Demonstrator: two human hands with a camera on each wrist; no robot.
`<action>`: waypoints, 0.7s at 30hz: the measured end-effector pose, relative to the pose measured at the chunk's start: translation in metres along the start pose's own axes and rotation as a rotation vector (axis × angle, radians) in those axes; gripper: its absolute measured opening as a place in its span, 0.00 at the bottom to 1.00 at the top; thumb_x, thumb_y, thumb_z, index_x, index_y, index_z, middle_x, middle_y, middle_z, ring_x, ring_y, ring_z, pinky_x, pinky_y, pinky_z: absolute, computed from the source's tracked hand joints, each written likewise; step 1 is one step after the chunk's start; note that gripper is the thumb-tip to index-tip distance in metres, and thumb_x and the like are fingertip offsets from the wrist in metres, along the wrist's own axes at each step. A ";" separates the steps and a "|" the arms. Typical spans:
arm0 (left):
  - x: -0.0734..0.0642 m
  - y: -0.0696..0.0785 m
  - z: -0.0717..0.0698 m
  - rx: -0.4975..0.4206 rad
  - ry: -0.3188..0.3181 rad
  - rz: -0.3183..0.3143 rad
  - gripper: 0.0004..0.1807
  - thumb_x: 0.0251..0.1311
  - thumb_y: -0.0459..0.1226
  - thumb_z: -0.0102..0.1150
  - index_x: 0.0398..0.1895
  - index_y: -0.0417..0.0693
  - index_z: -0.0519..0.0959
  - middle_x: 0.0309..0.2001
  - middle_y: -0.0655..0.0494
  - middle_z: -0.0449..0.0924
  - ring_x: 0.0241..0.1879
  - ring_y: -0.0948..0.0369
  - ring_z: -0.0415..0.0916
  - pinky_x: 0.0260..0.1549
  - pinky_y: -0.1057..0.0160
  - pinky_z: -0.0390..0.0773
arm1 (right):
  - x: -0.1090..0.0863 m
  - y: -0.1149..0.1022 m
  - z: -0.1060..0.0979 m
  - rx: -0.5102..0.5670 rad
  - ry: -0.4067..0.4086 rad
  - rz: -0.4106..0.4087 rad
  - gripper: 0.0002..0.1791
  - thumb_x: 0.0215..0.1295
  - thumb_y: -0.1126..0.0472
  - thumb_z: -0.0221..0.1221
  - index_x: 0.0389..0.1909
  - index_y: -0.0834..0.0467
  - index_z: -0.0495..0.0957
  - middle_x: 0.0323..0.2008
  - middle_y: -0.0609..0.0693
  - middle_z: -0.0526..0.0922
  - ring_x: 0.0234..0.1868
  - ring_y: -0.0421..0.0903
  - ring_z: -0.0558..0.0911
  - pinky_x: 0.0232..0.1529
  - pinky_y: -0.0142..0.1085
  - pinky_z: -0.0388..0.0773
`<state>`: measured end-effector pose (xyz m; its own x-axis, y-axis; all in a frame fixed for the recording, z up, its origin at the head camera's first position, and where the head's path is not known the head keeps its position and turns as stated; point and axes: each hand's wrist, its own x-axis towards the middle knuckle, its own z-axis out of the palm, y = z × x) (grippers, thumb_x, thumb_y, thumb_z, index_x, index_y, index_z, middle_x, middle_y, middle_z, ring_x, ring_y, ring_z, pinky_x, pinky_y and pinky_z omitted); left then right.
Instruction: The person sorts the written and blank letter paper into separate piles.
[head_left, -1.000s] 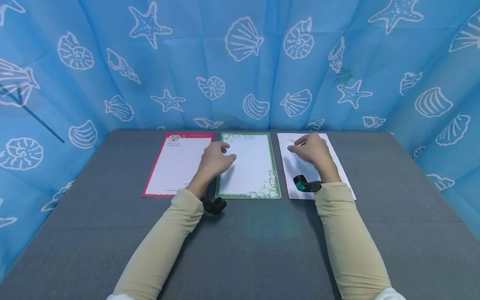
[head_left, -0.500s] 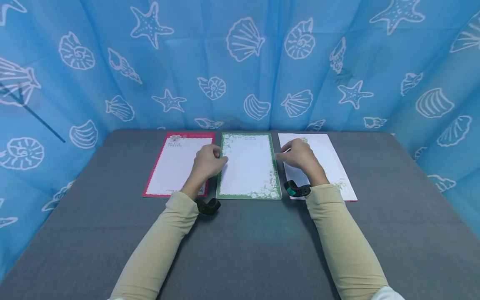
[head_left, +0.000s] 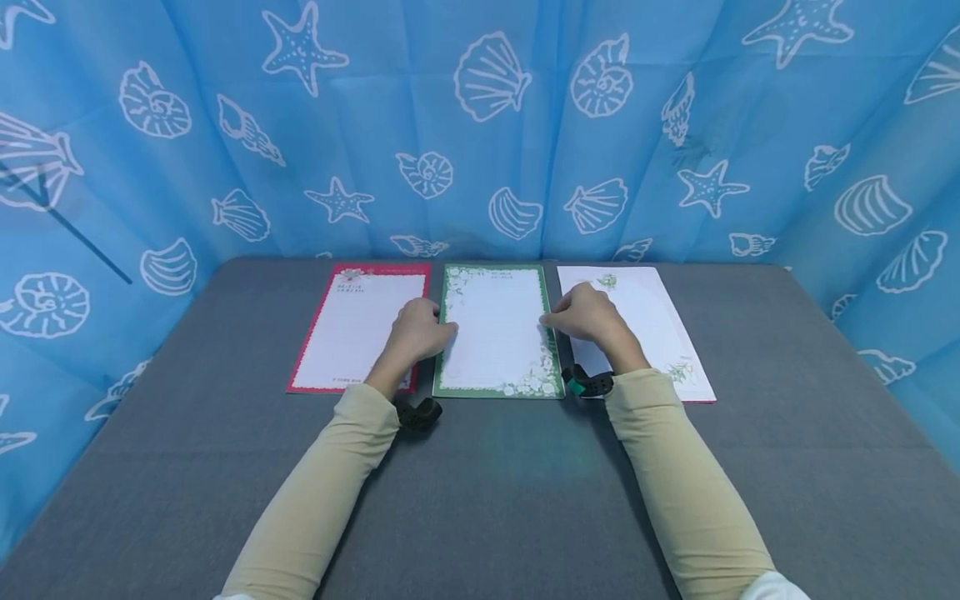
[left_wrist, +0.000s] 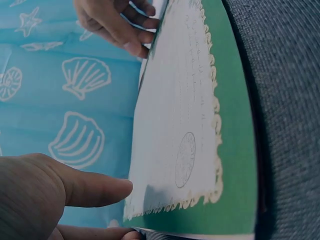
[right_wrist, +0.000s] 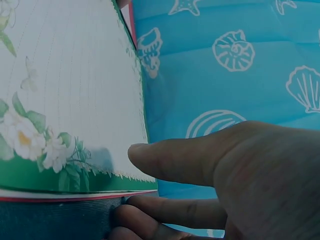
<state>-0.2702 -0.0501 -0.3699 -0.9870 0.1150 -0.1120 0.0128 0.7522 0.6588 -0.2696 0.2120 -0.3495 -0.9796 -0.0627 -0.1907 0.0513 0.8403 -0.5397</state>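
Note:
Green-bordered letter paper (head_left: 495,333) with white flowers lies flat between my hands, in the middle of three sets. At its left edge is my left hand (head_left: 418,332), thumb (left_wrist: 107,189) raised over the border and fingers low beside the edge. My right hand (head_left: 592,318) is at the opposite edge, its thumb (right_wrist: 170,159) over the page and its fingers beside the paper's side. Shadows of both thumbs fall on the page, apart from the thumb tips. Red and white edges show beneath the green page in the right wrist view.
Red-bordered letter paper (head_left: 352,333) lies to the left, partly under my left hand. White paper with green sprigs (head_left: 660,321) lies to the right, partly under my right forearm. All rest on a grey cloth-covered table (head_left: 495,500). A blue seashell curtain (head_left: 480,150) hangs behind.
My right hand has moved left, from over the white paper to the green paper's right edge. My left hand has drawn back slightly left to that paper's left edge and lowered.

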 end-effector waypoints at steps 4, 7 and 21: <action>0.000 0.000 0.001 0.012 0.003 0.014 0.23 0.66 0.38 0.57 0.14 0.49 0.60 0.14 0.59 0.53 0.16 0.62 0.49 0.17 0.63 0.56 | 0.000 -0.002 0.001 -0.005 -0.002 -0.007 0.21 0.68 0.52 0.63 0.48 0.67 0.86 0.46 0.63 0.86 0.41 0.57 0.83 0.43 0.50 0.79; 0.000 0.000 0.001 0.013 0.003 0.017 0.23 0.67 0.37 0.56 0.14 0.49 0.61 0.14 0.59 0.54 0.16 0.62 0.51 0.17 0.63 0.56 | 0.001 -0.002 0.002 -0.009 0.001 -0.013 0.18 0.68 0.53 0.63 0.42 0.65 0.88 0.37 0.59 0.86 0.35 0.53 0.80 0.37 0.46 0.77; -0.002 0.003 0.000 0.004 0.014 0.033 0.13 0.68 0.35 0.54 0.24 0.41 0.73 0.16 0.56 0.59 0.17 0.61 0.55 0.18 0.62 0.59 | -0.002 -0.004 0.000 0.052 0.046 -0.013 0.20 0.69 0.54 0.63 0.51 0.67 0.83 0.49 0.65 0.83 0.43 0.58 0.82 0.42 0.50 0.78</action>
<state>-0.2681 -0.0481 -0.3672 -0.9882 0.1308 -0.0794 0.0464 0.7506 0.6591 -0.2682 0.2086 -0.3473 -0.9881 -0.0480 -0.1461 0.0470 0.8104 -0.5840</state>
